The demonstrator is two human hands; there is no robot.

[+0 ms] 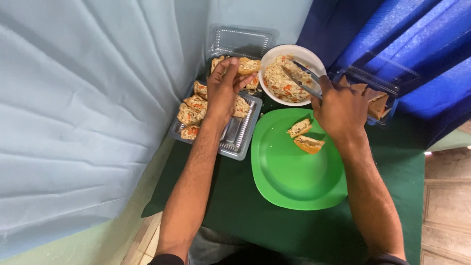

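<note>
My left hand (224, 88) reaches over a clear plastic tray (241, 145) of filled bread pieces and holds one filled piece (248, 65) at its far end. My right hand (338, 107) grips metal tongs (300, 78) whose tips rest in a white bowl (273, 55) of shredded filling with orange bits. Just below the bowl lies a green plate (289, 172) bearing two filled bread pieces (304, 136) near its far edge, close to my right wrist.
A second clear container (378, 100) with brown bread pieces stands right of the bowl. The tray's open lid (240, 41) leans at the back. Pale blue cloth hangs on the left, blue fabric at the upper right. A dark green cloth (245, 206) covers the table.
</note>
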